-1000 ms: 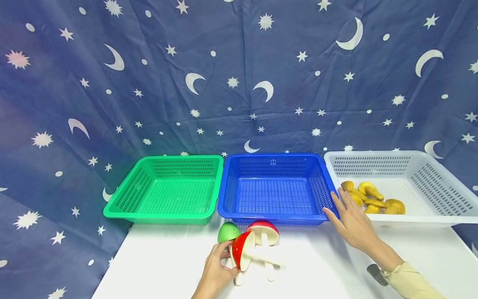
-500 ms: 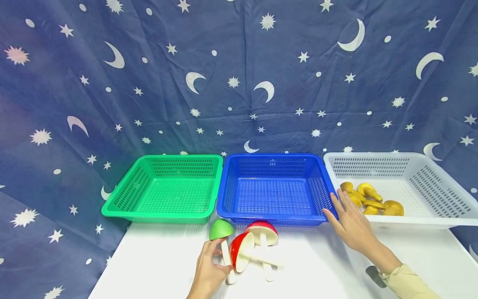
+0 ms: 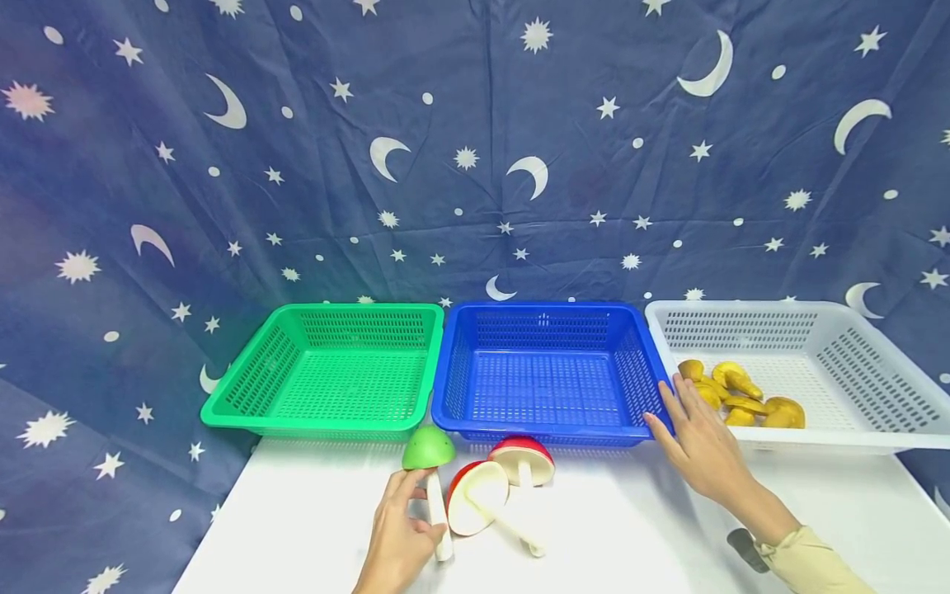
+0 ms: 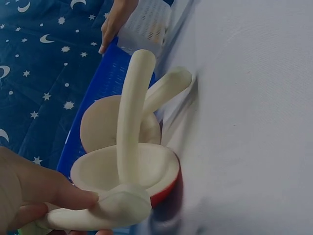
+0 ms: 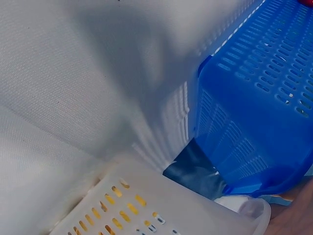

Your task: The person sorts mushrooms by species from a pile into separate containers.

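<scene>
My left hand pinches the pale stem of a toy mushroom with a green cap, at the front edge of the baskets. The left wrist view shows thumb and fingers on that stem. Right beside it a red-capped toy mushroom lies tipped, its cream underside showing. Behind that one, a second red-capped mushroom leans near the blue basket. My right hand rests with straight fingers on the blue basket's right front corner, beside the white basket.
A green basket stands left of the blue one, all three in a row on a white table. Several yellow-brown mushroom-like pieces lie in the white basket. A blue star-patterned cloth hangs behind.
The left hand has drawn the green-capped mushroom left, out from behind the front red-capped one. That red mushroom has rolled so its underside faces up more. The right hand has stayed put.
</scene>
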Action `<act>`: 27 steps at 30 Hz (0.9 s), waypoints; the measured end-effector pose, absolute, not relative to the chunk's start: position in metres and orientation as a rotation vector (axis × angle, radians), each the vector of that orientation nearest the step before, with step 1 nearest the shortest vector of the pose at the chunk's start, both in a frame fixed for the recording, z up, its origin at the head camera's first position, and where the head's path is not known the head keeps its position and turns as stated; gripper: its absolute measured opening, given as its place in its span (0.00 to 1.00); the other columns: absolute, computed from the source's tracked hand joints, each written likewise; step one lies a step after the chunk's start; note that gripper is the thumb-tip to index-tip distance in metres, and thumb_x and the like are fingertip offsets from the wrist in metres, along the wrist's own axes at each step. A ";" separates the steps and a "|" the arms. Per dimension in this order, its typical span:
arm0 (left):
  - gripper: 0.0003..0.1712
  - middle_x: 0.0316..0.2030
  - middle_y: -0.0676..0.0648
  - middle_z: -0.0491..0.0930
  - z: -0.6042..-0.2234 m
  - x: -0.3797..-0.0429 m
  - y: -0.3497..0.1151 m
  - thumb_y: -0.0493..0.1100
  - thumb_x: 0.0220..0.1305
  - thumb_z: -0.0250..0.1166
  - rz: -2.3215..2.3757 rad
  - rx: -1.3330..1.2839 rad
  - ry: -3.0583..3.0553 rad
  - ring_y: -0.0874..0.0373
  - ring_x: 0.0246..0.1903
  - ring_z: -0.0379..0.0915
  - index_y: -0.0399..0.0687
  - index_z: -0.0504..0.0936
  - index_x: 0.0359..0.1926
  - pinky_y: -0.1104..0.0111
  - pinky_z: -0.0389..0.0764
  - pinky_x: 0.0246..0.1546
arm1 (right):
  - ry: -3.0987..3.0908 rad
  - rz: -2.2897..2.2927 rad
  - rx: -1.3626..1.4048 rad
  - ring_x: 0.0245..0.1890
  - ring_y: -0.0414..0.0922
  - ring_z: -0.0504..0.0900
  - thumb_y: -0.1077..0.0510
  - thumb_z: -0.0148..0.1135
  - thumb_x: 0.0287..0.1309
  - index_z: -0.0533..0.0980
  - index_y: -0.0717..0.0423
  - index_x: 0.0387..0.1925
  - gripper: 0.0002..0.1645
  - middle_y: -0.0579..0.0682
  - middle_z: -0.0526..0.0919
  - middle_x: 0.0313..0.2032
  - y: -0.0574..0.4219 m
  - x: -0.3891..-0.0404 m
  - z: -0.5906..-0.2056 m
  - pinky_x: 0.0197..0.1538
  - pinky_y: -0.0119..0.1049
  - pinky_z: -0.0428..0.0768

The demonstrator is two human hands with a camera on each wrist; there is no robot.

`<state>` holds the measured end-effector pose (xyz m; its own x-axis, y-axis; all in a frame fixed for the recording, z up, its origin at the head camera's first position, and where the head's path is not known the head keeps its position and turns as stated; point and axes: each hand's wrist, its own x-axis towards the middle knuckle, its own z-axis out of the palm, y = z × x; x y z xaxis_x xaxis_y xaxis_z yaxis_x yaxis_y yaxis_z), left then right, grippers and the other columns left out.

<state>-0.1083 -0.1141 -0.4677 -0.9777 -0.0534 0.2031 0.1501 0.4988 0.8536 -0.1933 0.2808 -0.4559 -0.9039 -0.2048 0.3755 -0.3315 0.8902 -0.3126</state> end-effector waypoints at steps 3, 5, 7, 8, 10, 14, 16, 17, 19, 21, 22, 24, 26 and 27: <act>0.41 0.48 0.47 0.71 -0.463 -0.108 -0.115 0.19 0.29 0.69 -1.450 -0.092 -2.532 0.52 0.42 0.72 0.42 0.76 0.52 0.73 0.81 0.25 | -2.728 0.534 0.392 0.69 0.65 0.47 0.46 0.47 0.69 0.59 0.71 0.66 0.37 0.72 0.53 0.67 0.281 -0.193 -0.456 0.66 0.65 0.48; 0.41 0.48 0.47 0.71 -0.460 -0.107 -0.116 0.19 0.29 0.68 -1.440 -0.102 -2.528 0.52 0.41 0.72 0.43 0.77 0.52 0.73 0.80 0.24 | -2.727 0.533 0.393 0.69 0.65 0.47 0.46 0.46 0.69 0.59 0.72 0.66 0.37 0.72 0.53 0.67 0.281 -0.193 -0.456 0.67 0.64 0.47; 0.41 0.48 0.47 0.71 -0.457 -0.107 -0.117 0.19 0.29 0.67 -1.434 -0.109 -2.528 0.52 0.41 0.72 0.44 0.77 0.52 0.73 0.80 0.24 | -2.724 0.531 0.396 0.69 0.65 0.47 0.46 0.46 0.69 0.59 0.72 0.65 0.37 0.72 0.53 0.67 0.282 -0.193 -0.456 0.68 0.62 0.46; 0.41 0.48 0.47 0.70 -0.455 -0.107 -0.118 0.19 0.29 0.67 -1.431 -0.113 -2.532 0.52 0.41 0.71 0.44 0.76 0.52 0.73 0.80 0.23 | -2.722 0.531 0.398 0.69 0.65 0.47 0.46 0.46 0.69 0.59 0.72 0.65 0.37 0.72 0.53 0.67 0.282 -0.193 -0.456 0.68 0.62 0.46; 0.41 0.48 0.46 0.70 -0.452 -0.107 -0.119 0.19 0.29 0.67 -1.431 -0.110 -2.537 0.52 0.40 0.71 0.44 0.76 0.52 0.73 0.79 0.23 | -2.719 0.529 0.403 0.69 0.66 0.48 0.46 0.46 0.69 0.59 0.72 0.65 0.37 0.72 0.53 0.67 0.282 -0.193 -0.457 0.68 0.61 0.45; 0.40 0.49 0.46 0.69 -0.444 -0.109 -0.120 0.20 0.30 0.67 -1.431 -0.084 -2.563 0.53 0.38 0.71 0.41 0.75 0.53 0.74 0.79 0.23 | -2.720 0.526 0.403 0.68 0.66 0.49 0.46 0.46 0.69 0.59 0.72 0.66 0.37 0.72 0.53 0.67 0.283 -0.193 -0.457 0.69 0.61 0.45; 0.40 0.49 0.46 0.69 -0.442 -0.110 -0.122 0.20 0.32 0.67 -1.436 -0.059 -2.577 0.54 0.36 0.71 0.40 0.74 0.54 0.73 0.79 0.23 | -2.723 0.525 0.401 0.69 0.65 0.48 0.46 0.46 0.69 0.59 0.72 0.66 0.37 0.72 0.53 0.68 0.282 -0.193 -0.457 0.68 0.62 0.45; 0.40 0.49 0.46 0.69 -0.441 -0.111 -0.122 0.20 0.32 0.67 -1.434 -0.055 -2.585 0.54 0.36 0.71 0.40 0.74 0.55 0.73 0.80 0.23 | -2.723 0.525 0.400 0.69 0.65 0.48 0.46 0.46 0.69 0.59 0.72 0.66 0.37 0.71 0.52 0.68 0.282 -0.193 -0.457 0.68 0.62 0.46; 0.41 0.50 0.46 0.69 -0.438 -0.113 -0.124 0.21 0.33 0.67 -1.431 -0.039 -2.594 0.55 0.35 0.71 0.40 0.73 0.55 0.73 0.79 0.23 | -2.725 0.524 0.397 0.69 0.65 0.47 0.46 0.46 0.69 0.59 0.72 0.66 0.37 0.71 0.52 0.68 0.282 -0.193 -0.456 0.67 0.63 0.46; 0.41 0.49 0.46 0.69 -0.436 -0.114 -0.125 0.20 0.33 0.66 -1.426 -0.040 -2.594 0.55 0.34 0.71 0.40 0.73 0.55 0.73 0.79 0.23 | -2.725 0.525 0.395 0.69 0.65 0.47 0.46 0.46 0.69 0.59 0.72 0.65 0.37 0.71 0.53 0.68 0.282 -0.193 -0.456 0.66 0.65 0.47; 0.41 0.49 0.46 0.69 -0.435 -0.114 -0.126 0.20 0.32 0.66 -1.426 -0.038 -2.591 0.55 0.34 0.71 0.40 0.73 0.55 0.73 0.79 0.23 | -2.725 0.524 0.395 0.69 0.65 0.47 0.46 0.46 0.69 0.59 0.72 0.65 0.37 0.71 0.53 0.68 0.282 -0.193 -0.456 0.66 0.65 0.48; 0.41 0.49 0.47 0.69 -0.432 -0.116 -0.127 0.20 0.32 0.66 -1.422 -0.039 -2.583 0.54 0.36 0.71 0.41 0.73 0.55 0.73 0.79 0.23 | -2.724 0.523 0.394 0.69 0.65 0.48 0.46 0.46 0.69 0.59 0.71 0.65 0.37 0.71 0.53 0.68 0.282 -0.193 -0.456 0.66 0.66 0.48; 0.41 0.49 0.47 0.69 -0.430 -0.118 -0.128 0.20 0.32 0.66 -1.422 -0.045 -2.578 0.54 0.39 0.70 0.41 0.73 0.55 0.73 0.79 0.24 | -2.723 0.523 0.395 0.69 0.65 0.48 0.46 0.46 0.69 0.59 0.71 0.65 0.37 0.71 0.53 0.67 0.282 -0.193 -0.456 0.65 0.66 0.48; 0.42 0.49 0.47 0.69 -0.428 -0.119 -0.129 0.20 0.32 0.66 -1.424 -0.046 -2.575 0.53 0.41 0.70 0.42 0.74 0.56 0.73 0.79 0.24 | -2.722 0.524 0.395 0.69 0.65 0.48 0.46 0.46 0.69 0.59 0.71 0.65 0.37 0.71 0.53 0.67 0.282 -0.193 -0.456 0.66 0.66 0.48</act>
